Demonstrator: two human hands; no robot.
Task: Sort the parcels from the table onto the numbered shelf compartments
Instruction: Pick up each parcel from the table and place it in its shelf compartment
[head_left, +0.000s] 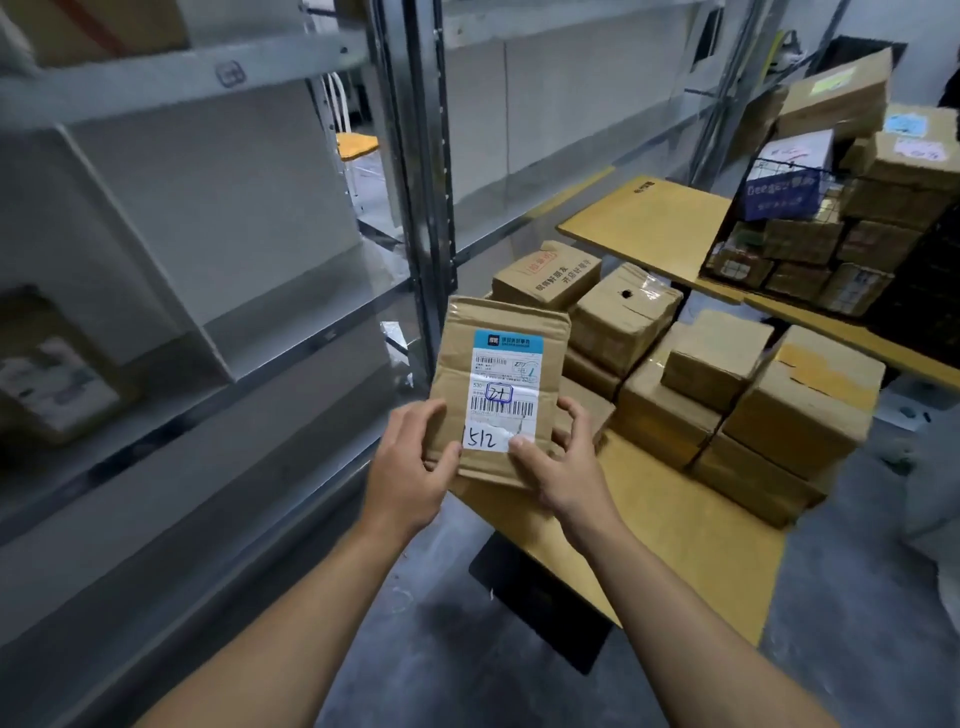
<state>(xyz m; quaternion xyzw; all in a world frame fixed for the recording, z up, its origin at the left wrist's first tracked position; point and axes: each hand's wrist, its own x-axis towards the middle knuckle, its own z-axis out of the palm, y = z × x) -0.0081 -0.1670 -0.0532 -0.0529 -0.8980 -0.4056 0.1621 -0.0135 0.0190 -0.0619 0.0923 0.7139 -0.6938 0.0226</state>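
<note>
A flat brown cardboard parcel (498, 358) with a white shipping label, handwritten "1512", is held up in front of me above the near table's left corner. My left hand (410, 462) grips its lower left edge. My right hand (558, 462) grips the lower right edge, thumb on the label. Several more brown parcels (727, 395) are stacked on the yellow table (675, 545) to the right. The grey metal shelf (218, 332) with its compartments stands at the left.
A parcel (52, 374) lies in a shelf compartment at far left. A second yellow table (649, 223) behind carries a black wire basket (779, 244) of parcels, with boxes (909, 166) stacked beside it. Grey floor lies below my arms.
</note>
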